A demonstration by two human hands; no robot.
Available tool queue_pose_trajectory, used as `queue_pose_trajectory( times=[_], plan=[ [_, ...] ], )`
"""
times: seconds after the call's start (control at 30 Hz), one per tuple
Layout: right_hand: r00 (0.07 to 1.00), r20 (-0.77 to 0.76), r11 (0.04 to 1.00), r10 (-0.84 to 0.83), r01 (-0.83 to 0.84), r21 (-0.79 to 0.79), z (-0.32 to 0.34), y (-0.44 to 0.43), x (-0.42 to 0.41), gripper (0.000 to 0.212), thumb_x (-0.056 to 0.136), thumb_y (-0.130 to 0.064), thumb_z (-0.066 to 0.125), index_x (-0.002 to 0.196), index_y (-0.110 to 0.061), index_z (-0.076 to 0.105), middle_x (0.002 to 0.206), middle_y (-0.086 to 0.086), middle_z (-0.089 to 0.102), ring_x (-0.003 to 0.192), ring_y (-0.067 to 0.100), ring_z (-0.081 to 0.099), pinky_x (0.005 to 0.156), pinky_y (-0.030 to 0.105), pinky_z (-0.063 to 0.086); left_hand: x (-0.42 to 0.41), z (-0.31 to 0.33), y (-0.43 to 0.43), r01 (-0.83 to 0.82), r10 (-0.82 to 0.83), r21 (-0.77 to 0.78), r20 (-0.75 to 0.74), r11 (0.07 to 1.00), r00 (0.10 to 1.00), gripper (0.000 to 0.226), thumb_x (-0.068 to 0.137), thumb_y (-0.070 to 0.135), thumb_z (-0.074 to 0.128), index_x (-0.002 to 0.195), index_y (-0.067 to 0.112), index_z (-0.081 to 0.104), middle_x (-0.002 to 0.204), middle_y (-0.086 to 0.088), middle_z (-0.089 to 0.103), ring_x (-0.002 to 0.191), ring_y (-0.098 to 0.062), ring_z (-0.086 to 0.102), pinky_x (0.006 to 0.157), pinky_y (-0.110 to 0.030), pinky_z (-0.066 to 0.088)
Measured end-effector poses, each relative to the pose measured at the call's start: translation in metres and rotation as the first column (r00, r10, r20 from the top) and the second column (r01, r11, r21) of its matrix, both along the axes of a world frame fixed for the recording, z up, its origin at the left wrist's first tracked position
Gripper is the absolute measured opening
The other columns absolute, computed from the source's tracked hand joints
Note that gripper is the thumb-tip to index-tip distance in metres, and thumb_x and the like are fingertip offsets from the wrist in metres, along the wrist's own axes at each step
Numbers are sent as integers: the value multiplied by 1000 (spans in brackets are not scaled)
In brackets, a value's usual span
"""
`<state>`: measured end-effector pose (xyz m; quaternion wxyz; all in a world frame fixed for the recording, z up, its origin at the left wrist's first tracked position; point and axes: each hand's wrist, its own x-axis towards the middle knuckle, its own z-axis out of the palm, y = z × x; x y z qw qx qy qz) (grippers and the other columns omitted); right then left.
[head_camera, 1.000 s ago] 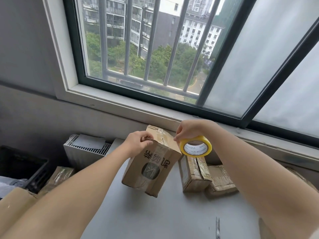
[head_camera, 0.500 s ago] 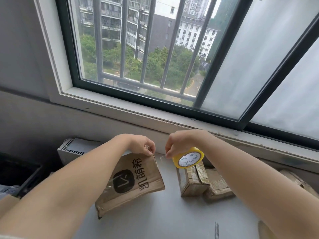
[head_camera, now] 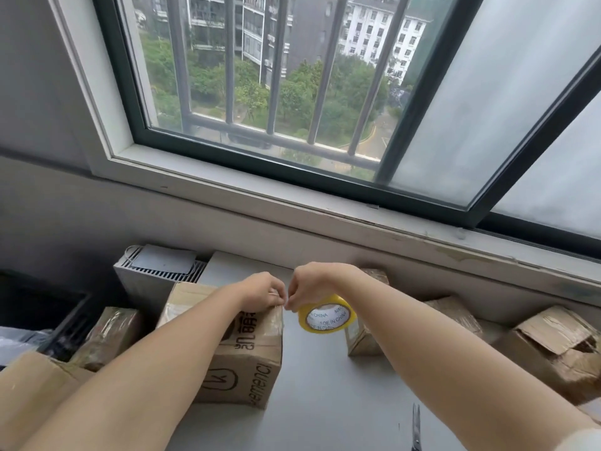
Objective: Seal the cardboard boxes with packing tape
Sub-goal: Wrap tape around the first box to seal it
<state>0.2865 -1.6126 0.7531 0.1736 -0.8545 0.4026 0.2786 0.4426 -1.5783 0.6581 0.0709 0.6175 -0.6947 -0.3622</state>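
Note:
A brown cardboard box with black print stands on the grey table in front of me. My left hand pinches the tape's loose end against the box's top far corner. My right hand holds a yellow roll of packing tape just right of that corner, fingers curled over the roll. The two hands almost touch. The strip of clear tape between them is too thin to make out.
Smaller taped boxes lie behind the roll, and a torn open box at the right. Scissors lie near the front edge. More boxes and a grey heater stand at the left under the window sill.
The printed box was turned from tilted to standing flat on the table. Both hands came closer together at its top corner, the roll staying in my right hand.

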Motion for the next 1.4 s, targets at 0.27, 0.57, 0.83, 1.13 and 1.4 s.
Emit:
queue_pose_trajectory(
  times=[0.27,0.57,0.83,1.13,1.4],
  plan=[
    [989,-20,987,-146,147,58,-34,2,15,40,86,-54,72,104,-18,77,98,0,73,91,22,69,78,35,52,2,-2,0,-20,20,17,-17,1000,1000,8,95,25,66,91,31,70,78,21,60,75,2,57,65,-17,39],
    [980,-67,982,-188,188,-3,-50,11,18,39,84,-55,74,74,-22,56,76,-4,59,86,24,62,73,32,47,2,2,6,-79,80,19,-55,997,995,12,97,23,65,102,22,76,79,17,64,77,1,58,63,-13,38],
    [970,-53,971,-239,239,-7,-56,15,12,47,80,-65,73,92,-20,68,78,-3,62,84,23,63,72,33,50,16,21,19,117,-114,180,-26,977,993,44,89,38,72,131,43,62,121,6,46,121,-16,50,108,-38,42],
    [939,125,944,-320,305,125,-65,19,-24,54,85,-74,63,120,-35,74,109,-4,69,104,20,61,90,35,53,20,13,20,177,-186,231,16,957,983,34,84,54,77,109,60,55,124,7,37,122,-23,47,111,-49,40],
    [828,362,903,-428,401,153,-83,21,-55,38,84,-70,67,84,-32,73,89,-4,71,89,16,66,78,34,55,12,21,22,130,-145,276,36,952,989,25,90,47,71,106,61,58,118,4,39,119,-27,49,107,-47,47]
  ],
)
